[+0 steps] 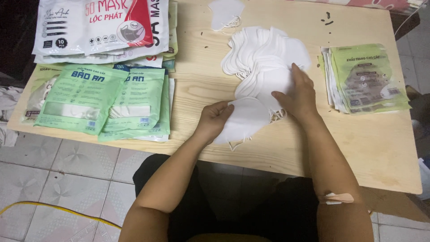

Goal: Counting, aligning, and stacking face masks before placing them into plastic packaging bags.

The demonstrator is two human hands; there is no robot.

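Note:
A fanned pile of white face masks lies in the middle of a pale wooden table. My left hand grips a small stack of white masks at its left edge, near the table's front. My right hand rests flat on the near end of the pile, fingers spread, thumb touching the held stack. One single white mask lies apart at the far edge.
Green mask packets are stacked at the left, with white and red packets behind them. A stack of flat pale-green pouches sits at the right. Tiled floor lies below the table's front edge.

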